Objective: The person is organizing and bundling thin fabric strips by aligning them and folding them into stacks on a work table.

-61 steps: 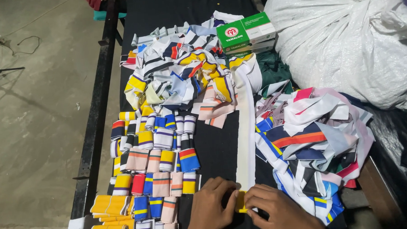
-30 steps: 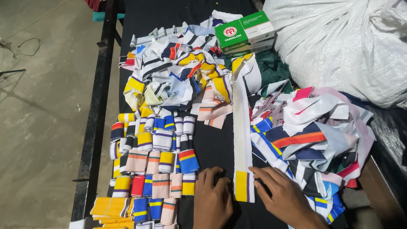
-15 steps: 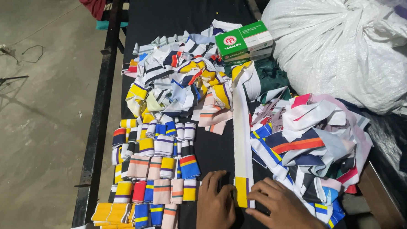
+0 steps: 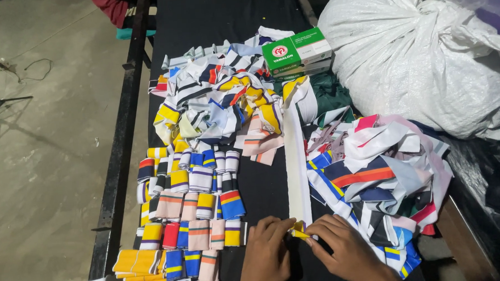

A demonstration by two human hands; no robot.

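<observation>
A long white fabric strip (image 4: 296,172) lies lengthwise on the black table (image 4: 222,12), running from the far pile down to my hands. Its near end is yellow and is folded over between my fingers. My left hand (image 4: 266,255) pinches that folded yellow end from the left, and my right hand (image 4: 345,251) grips it from the right. Rows of small rolled striped strips (image 4: 194,207) lie just left of my left hand.
A loose heap of striped strips (image 4: 220,102) fills the far middle, another heap (image 4: 375,174) lies on the right. A green and white box (image 4: 296,51) sits by a large white sack (image 4: 426,60). The table's black rail (image 4: 121,157) borders bare concrete floor on the left.
The strip's yellow end lay flat a second ago; now it is folded up small between my fingertips. Both hands have closed together on it.
</observation>
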